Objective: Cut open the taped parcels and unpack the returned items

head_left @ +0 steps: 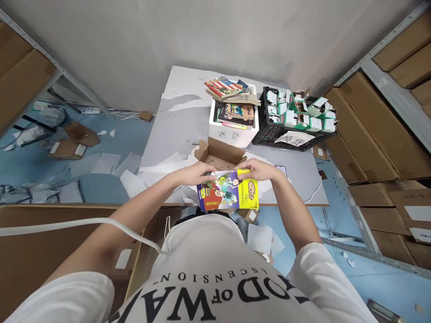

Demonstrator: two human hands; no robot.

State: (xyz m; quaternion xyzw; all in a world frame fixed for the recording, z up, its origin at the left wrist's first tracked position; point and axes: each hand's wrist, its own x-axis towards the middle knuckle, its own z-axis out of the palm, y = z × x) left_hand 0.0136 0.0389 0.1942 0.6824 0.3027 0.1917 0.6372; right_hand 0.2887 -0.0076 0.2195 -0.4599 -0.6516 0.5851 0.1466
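A comic book (227,193) with a purple, red and yellow cover is held up in front of my body, its printing upside down to me. My left hand (198,173) is closed on its far left edge, thumb over the cover. At the far right edge my right hand (255,169) grips the same book, thumb on the yellow part. Just beyond both hands an open cardboard box (226,150) stands on the white table (158,130), flaps up. The hands and book hide part of the box's inside and the fingers behind the cover.
A white bin (232,134) piled with books stands behind the box. Right of it is a black crate (286,142) of green-and-white cartons. A phone (281,170) lies near my right wrist. Paper sheets (171,163) cover the table's left front. Cardboard boxes (365,125) fill the right shelves.
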